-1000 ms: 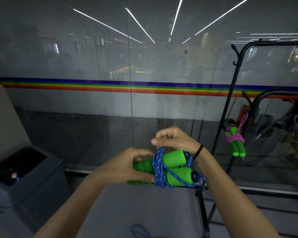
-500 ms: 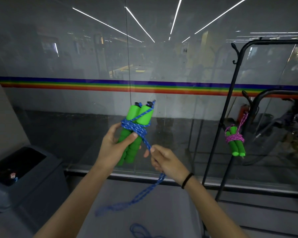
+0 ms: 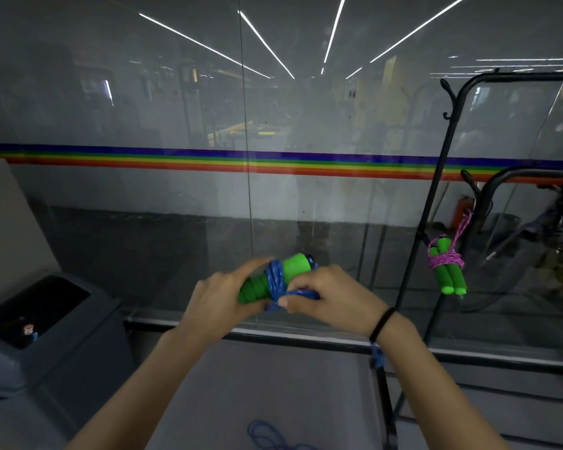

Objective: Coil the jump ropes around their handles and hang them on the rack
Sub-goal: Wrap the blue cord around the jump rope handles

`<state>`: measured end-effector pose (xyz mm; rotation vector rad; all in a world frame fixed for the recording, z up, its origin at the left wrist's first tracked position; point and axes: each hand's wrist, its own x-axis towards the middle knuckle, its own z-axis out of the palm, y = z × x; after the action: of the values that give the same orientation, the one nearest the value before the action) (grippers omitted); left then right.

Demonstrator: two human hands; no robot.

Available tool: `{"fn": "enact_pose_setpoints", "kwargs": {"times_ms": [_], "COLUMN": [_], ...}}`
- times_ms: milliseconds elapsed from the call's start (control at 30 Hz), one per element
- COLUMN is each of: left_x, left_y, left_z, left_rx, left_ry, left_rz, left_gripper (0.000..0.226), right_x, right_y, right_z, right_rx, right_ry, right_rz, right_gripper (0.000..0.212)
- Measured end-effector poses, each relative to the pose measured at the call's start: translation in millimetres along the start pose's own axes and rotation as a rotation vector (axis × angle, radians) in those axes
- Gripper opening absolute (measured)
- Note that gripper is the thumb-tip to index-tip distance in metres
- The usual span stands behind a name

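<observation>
Two green foam handles [image 3: 294, 266] lie side by side, tilted up to the right, with blue rope [image 3: 275, 278] wound around their middle. My left hand [image 3: 223, 297] grips the lower ends of the handles. My right hand [image 3: 330, 298] pinches a strand of the blue rope just beside the coil. More blue rope trails behind my right wrist, and a loose loop [image 3: 270, 436] lies on the floor below. On the black rack [image 3: 436, 196] at the right hangs a second pair of green handles bound with pink rope [image 3: 444, 260].
A glass wall [image 3: 176, 196] with a rainbow stripe stands straight ahead. A dark grey bin [image 3: 36, 326] sits low at the left. The rack's lower frame [image 3: 385, 401] runs along the floor near my right forearm.
The handles have swung from upright and high to low and nearly level. My right hand has come up from below to the coil, taking up the dangling rope.
</observation>
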<state>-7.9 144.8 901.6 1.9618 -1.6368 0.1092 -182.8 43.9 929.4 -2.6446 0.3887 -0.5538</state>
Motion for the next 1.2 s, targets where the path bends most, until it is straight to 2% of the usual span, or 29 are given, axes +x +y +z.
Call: {"fn": "enact_pose_setpoints", "kwargs": {"times_ms": [133, 233, 467, 567, 667, 867, 967, 1200], "left_x": [-2.9, -1.4, -7.1, -8.5, -5.3, 3.4, 5.1, 4.2], "left_y": [10.0, 16.1, 19.7, 24.0, 26.1, 17.6, 11.4, 4.9], "left_z": [-3.1, -5.6, -6.0, -7.0, -5.5, 2.8, 4.8, 8.0], "left_rx": [-0.005, -0.072, -0.528, -0.783, -0.910, -1.053, -1.098, -0.947], "left_ry": [-0.149, -0.228, -0.355, -0.356, -0.239, -0.072, -0.040, -0.034], "left_rz": [0.117, 0.199, 0.047, -0.023, -0.118, -0.285, -0.358, -0.403], "left_gripper": [0.063, 0.058, 0.055, 0.053, 0.048, 0.044, 0.045, 0.052], "right_x": [6.2, 10.6, 10.6, 4.4, 1.3, -3.7, -12.5, -29.2], "right_y": [4.0, 11.8, 36.8, 45.6, 47.5, 40.3, 37.9, 16.0], "right_z": [-23.7, -28.0, -12.1, -0.7, 21.3, 40.3, 38.4, 8.5], "right_rx": [0.040, 0.197, 0.732, 0.904, 1.051, 0.899, 0.687, 0.273], "right_ry": [-0.036, -0.047, -0.033, -0.073, 0.081, -0.037, -0.068, -0.124], "right_rz": [0.038, 0.036, 0.136, 0.232, 0.412, 0.376, 0.346, 0.312], "right_gripper": [0.025, 0.022, 0.004, 0.019, 0.040, 0.034, 0.033, 0.026]}}
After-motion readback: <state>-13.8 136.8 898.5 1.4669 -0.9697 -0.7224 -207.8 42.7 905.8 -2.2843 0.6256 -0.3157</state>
